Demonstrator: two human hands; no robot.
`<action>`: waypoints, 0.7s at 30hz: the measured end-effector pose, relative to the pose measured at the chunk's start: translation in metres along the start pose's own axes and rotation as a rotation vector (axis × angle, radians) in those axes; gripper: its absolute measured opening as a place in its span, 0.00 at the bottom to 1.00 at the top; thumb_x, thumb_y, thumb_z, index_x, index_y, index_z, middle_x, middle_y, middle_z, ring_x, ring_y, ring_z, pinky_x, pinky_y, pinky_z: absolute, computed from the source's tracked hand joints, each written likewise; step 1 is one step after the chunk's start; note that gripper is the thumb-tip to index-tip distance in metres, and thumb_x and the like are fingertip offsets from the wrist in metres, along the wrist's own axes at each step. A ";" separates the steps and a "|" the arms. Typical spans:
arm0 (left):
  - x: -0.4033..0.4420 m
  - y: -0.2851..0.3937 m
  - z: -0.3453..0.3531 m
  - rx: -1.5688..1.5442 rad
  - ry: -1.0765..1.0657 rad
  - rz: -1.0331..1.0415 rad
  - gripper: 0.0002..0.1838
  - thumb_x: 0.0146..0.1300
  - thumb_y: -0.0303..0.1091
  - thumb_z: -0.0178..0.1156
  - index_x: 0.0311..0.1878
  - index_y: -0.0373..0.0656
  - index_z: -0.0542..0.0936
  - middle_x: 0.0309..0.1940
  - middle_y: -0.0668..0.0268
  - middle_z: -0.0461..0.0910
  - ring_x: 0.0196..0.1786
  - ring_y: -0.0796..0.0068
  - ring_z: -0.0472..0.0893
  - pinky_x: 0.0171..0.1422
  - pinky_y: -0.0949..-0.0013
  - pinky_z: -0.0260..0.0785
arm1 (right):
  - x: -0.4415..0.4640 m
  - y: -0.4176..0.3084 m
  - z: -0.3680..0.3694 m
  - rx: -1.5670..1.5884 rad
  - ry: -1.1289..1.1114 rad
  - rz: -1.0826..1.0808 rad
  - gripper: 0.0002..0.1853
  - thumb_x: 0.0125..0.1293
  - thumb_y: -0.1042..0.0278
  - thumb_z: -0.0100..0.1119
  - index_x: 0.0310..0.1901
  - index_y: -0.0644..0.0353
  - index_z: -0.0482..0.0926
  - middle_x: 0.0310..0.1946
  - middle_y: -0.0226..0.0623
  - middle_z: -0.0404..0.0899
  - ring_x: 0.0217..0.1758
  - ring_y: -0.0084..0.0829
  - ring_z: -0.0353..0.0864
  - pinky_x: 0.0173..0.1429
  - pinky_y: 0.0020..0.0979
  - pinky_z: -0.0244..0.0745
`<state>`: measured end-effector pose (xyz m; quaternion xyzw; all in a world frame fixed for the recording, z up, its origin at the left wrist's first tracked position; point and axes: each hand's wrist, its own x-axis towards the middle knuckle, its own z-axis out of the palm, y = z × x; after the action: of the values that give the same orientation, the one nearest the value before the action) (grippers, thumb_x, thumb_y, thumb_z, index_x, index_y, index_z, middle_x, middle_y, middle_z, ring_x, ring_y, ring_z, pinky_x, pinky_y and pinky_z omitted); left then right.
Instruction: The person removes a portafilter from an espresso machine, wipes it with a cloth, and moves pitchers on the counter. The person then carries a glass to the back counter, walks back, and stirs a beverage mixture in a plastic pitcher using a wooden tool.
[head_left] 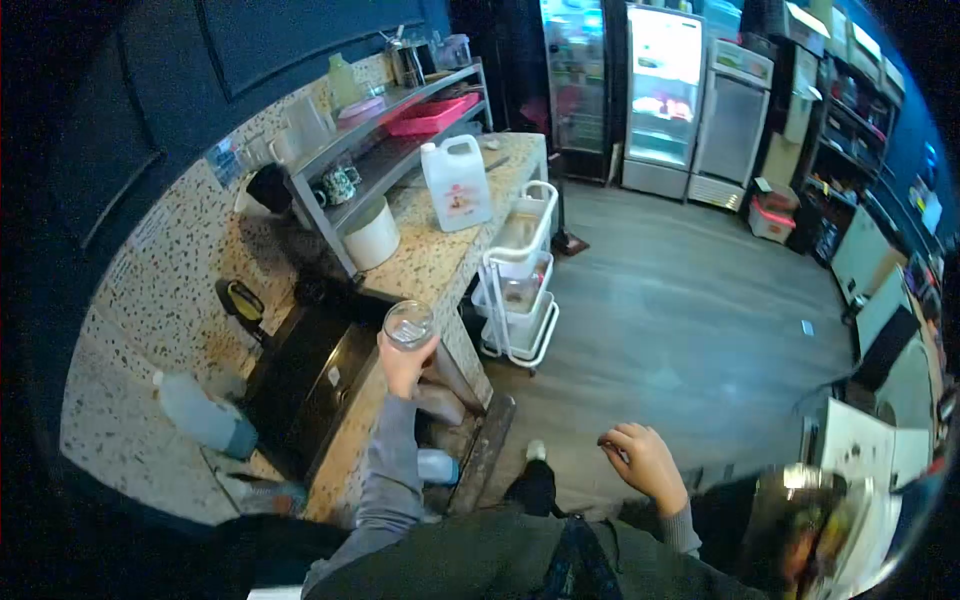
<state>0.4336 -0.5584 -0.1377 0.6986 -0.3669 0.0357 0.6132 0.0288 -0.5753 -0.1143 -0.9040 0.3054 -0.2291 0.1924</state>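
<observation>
My left hand is wrapped round a clear drinking glass, held up beside the counter end near the sink. The glass's round mouth faces up toward me. Off to the right, my right hand hangs over the floor with its fingers loosely bent and the thumb apart from them. I see nothing held in it, though its fingertips look dark. The dark sink lies left of the glass. Beyond it, a large white jug stands upright on the speckled counter.
A white rolling cart stands against the counter. Above the counter is a metal shelf with a pink tray. A plastic bottle sits left of the sink. Lit fridges line the far wall.
</observation>
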 end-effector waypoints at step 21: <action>0.322 -0.264 0.237 -0.025 0.298 -0.357 0.40 0.27 0.38 0.80 0.47 0.35 0.73 0.42 0.57 0.78 0.44 0.63 0.79 0.49 0.66 0.72 | 0.406 0.262 -0.007 0.071 -0.259 -0.046 0.04 0.60 0.67 0.56 0.33 0.56 0.79 0.29 0.35 0.78 0.38 0.41 0.77 0.42 0.39 0.70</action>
<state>0.7198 -0.9245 -0.2538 0.7316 -0.1433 0.0251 0.6661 0.1909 -1.0303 -0.1155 -0.9254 0.2489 -0.1253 0.2568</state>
